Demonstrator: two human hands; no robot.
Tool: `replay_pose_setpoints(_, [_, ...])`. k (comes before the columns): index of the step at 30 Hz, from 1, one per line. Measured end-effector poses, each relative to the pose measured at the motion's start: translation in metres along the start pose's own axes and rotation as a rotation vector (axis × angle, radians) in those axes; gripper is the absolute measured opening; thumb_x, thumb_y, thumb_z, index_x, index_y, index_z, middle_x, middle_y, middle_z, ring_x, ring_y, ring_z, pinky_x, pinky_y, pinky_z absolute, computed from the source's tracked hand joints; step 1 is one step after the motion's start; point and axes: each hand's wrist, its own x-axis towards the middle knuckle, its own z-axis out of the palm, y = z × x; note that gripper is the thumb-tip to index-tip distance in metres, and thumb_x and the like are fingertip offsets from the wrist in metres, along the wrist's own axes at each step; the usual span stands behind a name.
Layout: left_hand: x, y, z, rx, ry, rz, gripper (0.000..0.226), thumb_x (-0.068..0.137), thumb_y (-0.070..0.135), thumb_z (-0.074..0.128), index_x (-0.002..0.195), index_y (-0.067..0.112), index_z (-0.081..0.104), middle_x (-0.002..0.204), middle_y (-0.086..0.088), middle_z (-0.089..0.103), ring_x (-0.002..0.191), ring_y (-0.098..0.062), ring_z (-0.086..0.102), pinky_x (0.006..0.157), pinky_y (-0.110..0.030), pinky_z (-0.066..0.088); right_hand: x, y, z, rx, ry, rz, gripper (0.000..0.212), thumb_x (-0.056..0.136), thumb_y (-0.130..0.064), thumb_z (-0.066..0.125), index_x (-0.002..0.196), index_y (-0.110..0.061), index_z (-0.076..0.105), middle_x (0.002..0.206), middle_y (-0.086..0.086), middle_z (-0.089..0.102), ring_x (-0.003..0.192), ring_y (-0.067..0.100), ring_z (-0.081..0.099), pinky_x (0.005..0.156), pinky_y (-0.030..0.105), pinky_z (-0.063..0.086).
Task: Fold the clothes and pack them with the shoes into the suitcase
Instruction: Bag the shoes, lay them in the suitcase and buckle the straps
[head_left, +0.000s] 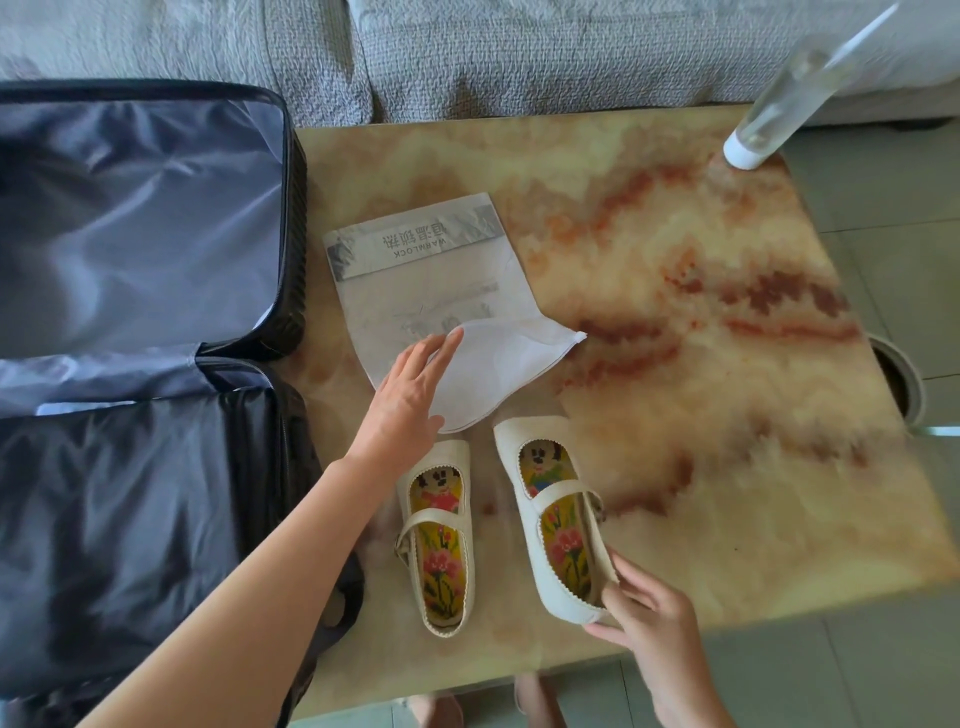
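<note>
The suitcase (130, 218) is lying wide open well to the left of the white bag (441, 291), waiting for the shoes. My left hand (410, 389) is resting flat on the bag's near corner, fingers straight and gripping nothing. Just below the bag, the loose shoe (441, 535) is sitting sole-down on the table (701, 312), touching neither hand, though my left wrist is hovering just beside its toe. Below and slightly right of the bag, the held shoe (550, 514) is pointing its toe at the bag's edge, and my right hand (649, 618) is pinching it by the heel. I judge I am getting ready to bag the pair. So the left fingers should be finding the bag's mouth and lifting one layer, holding it open while the right hand is sliding the shoe in toe first. Far right of the bag, a clear bottle (779, 98) is standing near the table's corner, well out of the way.
</note>
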Motion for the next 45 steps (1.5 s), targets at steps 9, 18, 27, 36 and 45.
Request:
replay_pose_setpoints(9, [0.001,-0.003,0.002,0.006,-0.051,0.012,0.109,0.079,0.000,0.072,0.151,0.034,-0.002,0.156,-0.001,0.018,0.144,-0.022,0.017,0.116,-0.044,0.025,-0.013,-0.039,-0.046,-0.045,-0.129,-0.126,0.037,0.086,0.010,0.058,0.104,-0.021,0.068,0.091,-0.001,0.075,0.081,0.016,0.072,0.062,0.032,0.059])
replay_pose_setpoints(18, [-0.006,0.006,0.009,0.037,-0.053,0.147,0.105,0.079,-0.005,0.068,0.151,0.029,0.000,0.155,0.001,0.019,0.144,-0.019,0.014,0.119,-0.040,0.017,0.010,-0.048,-0.011,-0.056,-0.202,-0.150,0.033,0.088,-0.002,0.063,0.113,-0.023,0.064,0.094,-0.008,0.074,0.091,0.012,0.070,0.066,0.037,0.060])
replay_pose_setpoints(27, [-0.016,0.004,0.025,0.046,-0.073,0.232,0.114,0.072,-0.016,0.066,0.150,0.033,0.000,0.156,0.005,0.015,0.146,-0.014,0.006,0.119,-0.039,0.017,0.035,-0.048,0.010,-0.084,-0.187,-0.180,0.036,0.090,-0.002,0.061,0.126,-0.009,0.060,0.104,-0.003,0.073,0.096,0.011,0.069,0.067,0.036,0.060])
replay_pose_setpoints(36, [-0.028,0.016,0.034,-0.024,-0.074,0.306,0.117,0.066,-0.024,0.058,0.151,0.032,0.002,0.155,0.010,0.011,0.145,-0.007,0.001,0.115,-0.029,0.010,0.057,-0.051,0.032,-0.031,-0.118,-0.220,0.036,0.090,-0.008,0.062,0.126,-0.009,0.060,0.099,-0.001,0.071,0.083,0.009,0.067,0.063,0.034,0.060])
replay_pose_setpoints(45, [-0.033,0.014,0.044,-0.022,-0.161,0.232,0.114,0.063,-0.028,0.040,0.151,0.032,0.000,0.156,0.010,0.009,0.145,-0.005,-0.005,0.119,-0.043,0.017,0.075,-0.008,0.057,0.084,-0.130,-0.207,0.049,0.083,-0.023,0.073,0.129,-0.017,0.058,0.104,-0.013,0.070,0.097,0.002,0.066,0.083,0.026,0.055])
